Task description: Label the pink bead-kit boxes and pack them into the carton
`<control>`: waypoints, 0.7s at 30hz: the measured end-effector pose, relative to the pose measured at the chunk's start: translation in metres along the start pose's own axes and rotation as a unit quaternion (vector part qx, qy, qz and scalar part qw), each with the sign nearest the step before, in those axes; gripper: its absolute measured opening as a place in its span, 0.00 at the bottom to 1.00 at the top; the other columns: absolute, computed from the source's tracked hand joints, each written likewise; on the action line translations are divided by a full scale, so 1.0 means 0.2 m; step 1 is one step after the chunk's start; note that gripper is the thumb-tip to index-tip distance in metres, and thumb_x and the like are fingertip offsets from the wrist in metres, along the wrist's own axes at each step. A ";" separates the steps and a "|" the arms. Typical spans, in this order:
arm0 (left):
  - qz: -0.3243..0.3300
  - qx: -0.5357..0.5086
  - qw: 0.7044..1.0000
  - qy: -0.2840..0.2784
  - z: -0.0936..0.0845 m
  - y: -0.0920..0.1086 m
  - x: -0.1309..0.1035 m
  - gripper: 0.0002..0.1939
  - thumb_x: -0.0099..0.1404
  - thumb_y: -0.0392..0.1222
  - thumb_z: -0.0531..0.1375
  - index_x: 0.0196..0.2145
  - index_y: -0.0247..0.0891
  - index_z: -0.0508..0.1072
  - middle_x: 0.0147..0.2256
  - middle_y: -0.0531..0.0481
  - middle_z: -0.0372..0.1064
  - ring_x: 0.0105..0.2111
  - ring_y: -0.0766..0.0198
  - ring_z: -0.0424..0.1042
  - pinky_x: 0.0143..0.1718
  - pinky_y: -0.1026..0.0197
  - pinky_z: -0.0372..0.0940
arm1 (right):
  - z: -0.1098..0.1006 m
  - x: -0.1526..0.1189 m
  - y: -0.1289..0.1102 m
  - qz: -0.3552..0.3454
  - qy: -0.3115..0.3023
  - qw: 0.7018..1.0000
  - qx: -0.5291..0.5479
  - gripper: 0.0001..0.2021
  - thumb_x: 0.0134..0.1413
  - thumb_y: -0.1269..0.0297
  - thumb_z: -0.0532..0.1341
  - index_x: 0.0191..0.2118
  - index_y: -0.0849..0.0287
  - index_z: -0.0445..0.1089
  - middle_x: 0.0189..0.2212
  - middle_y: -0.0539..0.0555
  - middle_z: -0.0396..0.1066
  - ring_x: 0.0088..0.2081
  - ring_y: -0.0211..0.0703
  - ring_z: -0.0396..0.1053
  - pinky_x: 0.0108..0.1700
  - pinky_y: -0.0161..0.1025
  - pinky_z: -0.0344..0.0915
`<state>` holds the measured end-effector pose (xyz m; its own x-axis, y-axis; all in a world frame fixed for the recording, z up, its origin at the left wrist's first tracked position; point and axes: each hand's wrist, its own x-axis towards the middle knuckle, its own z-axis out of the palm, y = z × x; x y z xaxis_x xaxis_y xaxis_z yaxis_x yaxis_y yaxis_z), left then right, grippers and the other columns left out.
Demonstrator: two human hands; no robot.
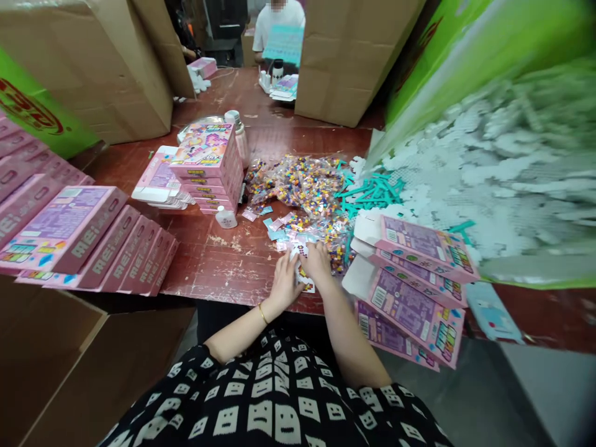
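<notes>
A white printed card with small coloured patterns lies at the front of the red table, between my two hands. My left hand, with a gold bangle at the wrist, has its fingers closed on the card's left side. From the right, my right hand grips the card's upper part, its fingers bent together. Small pink and light-blue sachets are scattered just beyond my fingertips. Clear bags of multicoloured beads form a heap behind them. Teal plastic sticks lie to the right of the beads.
Pink boxes are stacked by a small clear bottle. More pink boxes stand left; open-flapped boxes lean at right. White perforated pieces spill from a green-edged sack. Cardboard cartons and another person are beyond.
</notes>
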<state>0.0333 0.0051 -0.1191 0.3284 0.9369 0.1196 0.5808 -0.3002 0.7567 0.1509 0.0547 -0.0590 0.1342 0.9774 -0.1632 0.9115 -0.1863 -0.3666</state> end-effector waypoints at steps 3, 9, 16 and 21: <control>0.000 0.025 1.000 0.011 0.00 0.02 -0.05 0.47 0.58 0.44 0.66 0.68 0.40 0.46 0.69 0.33 0.40 0.68 0.40 0.44 0.64 0.37 0.47 | -0.06 -0.06 0.01 -0.042 -0.013 0.999 0.005 0.20 0.57 0.68 0.60 0.55 0.64 0.67 0.52 0.67 0.67 0.56 0.58 0.65 0.56 0.50 0.61; 0.052 0.021 0.997 0.050 -0.09 -0.04 -0.07 0.49 0.59 0.49 0.67 0.69 0.41 0.42 0.70 0.32 0.37 0.70 0.43 0.38 0.66 0.38 0.45 | -0.51 -0.21 0.40 -0.151 0.118 0.981 0.024 0.25 0.57 0.61 0.62 0.59 0.59 0.64 0.58 0.64 0.66 0.60 0.57 0.62 0.62 0.53 0.59; 0.034 -0.016 0.997 0.069 -0.25 -0.05 -0.15 0.31 0.67 0.45 0.59 0.64 0.41 0.53 0.68 0.33 0.44 0.69 0.48 0.44 0.65 0.40 0.49 | -1.04 0.21 0.97 -0.054 -0.085 0.991 -0.088 0.48 0.37 0.63 0.75 0.65 0.71 0.57 0.61 0.74 0.60 0.58 0.59 0.64 0.54 0.46 0.64; 0.039 -0.059 0.996 0.055 -0.25 0.04 -0.15 0.28 0.67 0.43 0.59 0.62 0.41 0.56 0.67 0.34 0.49 0.68 0.48 0.47 0.65 0.38 0.50 | -0.99 0.42 0.92 -0.100 -0.081 0.986 -0.107 0.49 0.15 0.67 0.79 0.55 0.68 0.70 0.48 0.68 0.73 0.43 0.52 0.74 0.43 0.41 0.67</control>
<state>-0.0091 -0.0167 -0.0858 0.2813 0.9278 0.2451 0.4627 -0.3549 0.8124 0.4065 0.1233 0.0415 -0.1045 0.9606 -0.2575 0.9768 0.0505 -0.2082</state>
